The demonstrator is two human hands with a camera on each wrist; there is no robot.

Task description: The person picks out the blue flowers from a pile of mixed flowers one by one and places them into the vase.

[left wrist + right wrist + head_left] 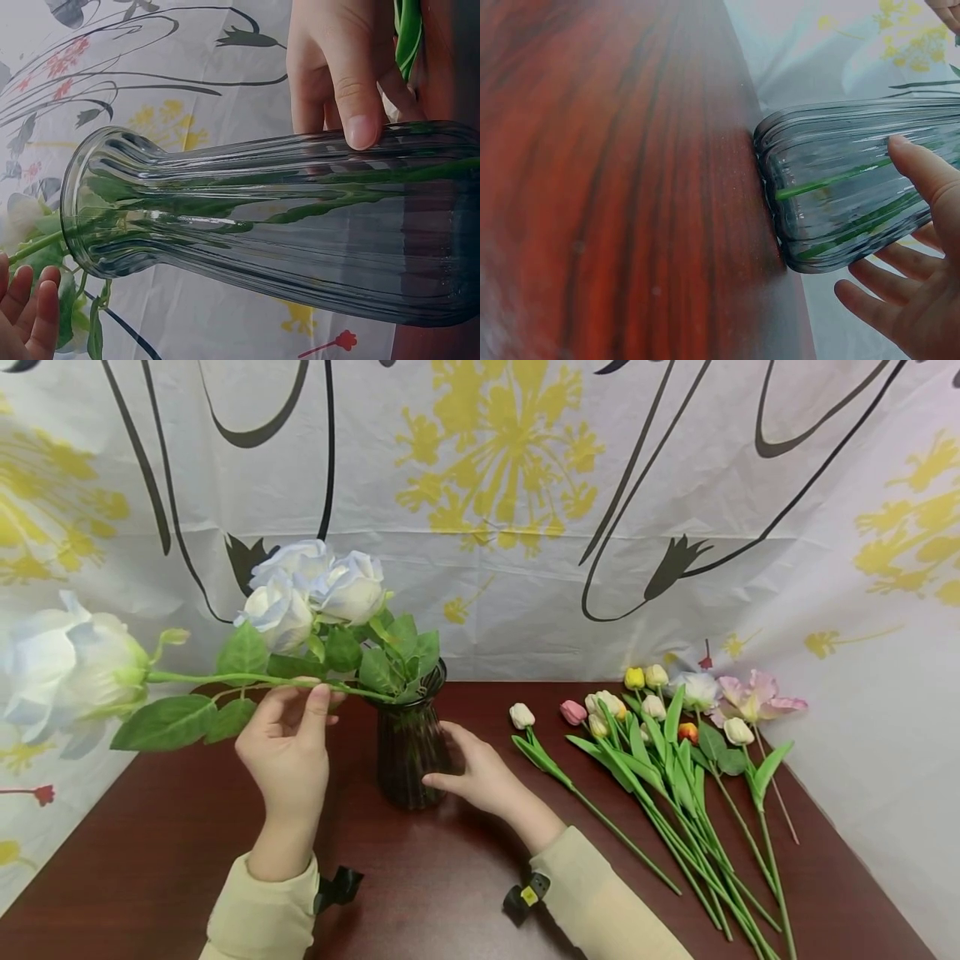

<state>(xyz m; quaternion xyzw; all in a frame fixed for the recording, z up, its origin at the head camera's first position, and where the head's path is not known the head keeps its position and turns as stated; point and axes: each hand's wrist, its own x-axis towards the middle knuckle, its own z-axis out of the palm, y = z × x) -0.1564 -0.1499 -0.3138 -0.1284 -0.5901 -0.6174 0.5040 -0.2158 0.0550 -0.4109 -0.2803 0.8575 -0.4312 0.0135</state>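
Note:
My left hand (288,756) pinches the green stem of a pale blue-white rose (82,672) between thumb and fingers. This rose lies nearly level, bloom to the left, its stem end over the mouth of a dark ribbed glass vase (411,752). Around the vase's right side, my right hand (480,772) holds the glass, thumb in front and fingers behind. In the right wrist view the thumb (919,165) lies against the glass. More pale blue roses (311,585) with leaves stand in the vase, and green stems show through its wall in the left wrist view.
On the right of the dark red-brown table (465,893) lies a pile of tulips (675,760) with long stems. A single white tulip (522,716) lies apart, left of them. Among the pile is a pink-petalled flower (757,695). A printed white cloth (510,610) hangs behind.

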